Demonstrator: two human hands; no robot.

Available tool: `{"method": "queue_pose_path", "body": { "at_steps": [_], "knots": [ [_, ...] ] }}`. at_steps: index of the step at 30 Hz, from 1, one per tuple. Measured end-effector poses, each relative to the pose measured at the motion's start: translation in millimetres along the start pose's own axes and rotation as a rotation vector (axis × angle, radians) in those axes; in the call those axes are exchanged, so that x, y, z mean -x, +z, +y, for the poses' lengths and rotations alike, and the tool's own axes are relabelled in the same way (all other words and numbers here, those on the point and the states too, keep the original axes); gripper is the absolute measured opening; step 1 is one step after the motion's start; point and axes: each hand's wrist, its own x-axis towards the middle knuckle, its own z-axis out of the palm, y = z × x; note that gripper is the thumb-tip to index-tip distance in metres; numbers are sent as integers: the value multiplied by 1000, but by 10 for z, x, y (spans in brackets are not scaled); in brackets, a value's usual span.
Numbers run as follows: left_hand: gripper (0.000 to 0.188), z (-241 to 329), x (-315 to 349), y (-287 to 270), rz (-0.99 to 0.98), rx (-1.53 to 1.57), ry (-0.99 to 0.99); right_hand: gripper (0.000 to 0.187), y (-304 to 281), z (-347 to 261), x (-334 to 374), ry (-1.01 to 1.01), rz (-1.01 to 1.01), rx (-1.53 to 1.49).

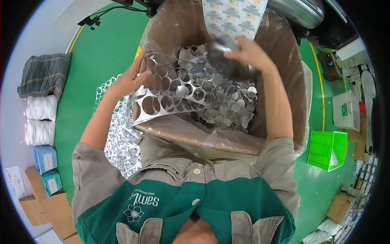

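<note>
The left hand [132, 79] touches the upper-left edge of the perforated foil web [154, 116] in the plastic-lined carton [284, 53]; I cannot tell whether its fingers pinch; the right hand [250, 55] grasps a blurred, dark shiny object [227, 61]; the web looks light, flexible, tearable; best held by its solid border.

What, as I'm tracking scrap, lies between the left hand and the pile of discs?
The head view shows the sheet with round holes between the left hand and the pile of discs.

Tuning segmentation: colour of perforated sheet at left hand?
Perforated sheet is silvery; shows best in head view.
</note>
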Motion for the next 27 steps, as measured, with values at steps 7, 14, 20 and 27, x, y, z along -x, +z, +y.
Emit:
{"method": "queue_pose_path", "body": {
  "at_steps": [7,14,20,27],
  "knots": [
    [61,54,1,136,7,217,-79,43,691,174,4,181,-212,-1368],
    [61,51,-65,191,94,124,12,58,1781,1986,559,465,-442,465],
    [63,127,-6,164,185,57,-40,62,1090,588,88,85,-529,218],
    [60,89,92,180,214,55,-59,53,176,140,64,-144,108,-1614]
  ]
}}
